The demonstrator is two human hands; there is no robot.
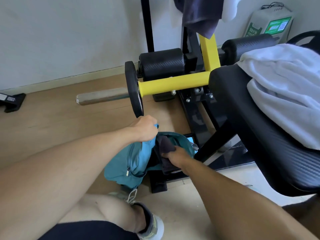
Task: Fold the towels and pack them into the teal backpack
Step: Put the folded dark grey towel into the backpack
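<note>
**Dark towel going into the backpack**

Down on the floor by the bench, we've got the teal backpack sitting open between our knee and the black frame of the machine. Our left hand is clenched round the top edge of the bag's fabric, holding it up so the mouth gapes. Our right hand is gripping a dark towel, fingers curled round it, and the towel sits partly inside the opening with its lower end hanging out over the bag's rim.

Zipper pull is dangling on the front pocket, facing us.

Up on the bench pad to the right there's a white towel lying in a loose heap, well apart from the bag. Another dark cloth hangs off the rack at the top, with something white beside it. Yellow bar with a black plate sticks out just above our left hand. Our shoe is near the bag's bottom corner.
</note>
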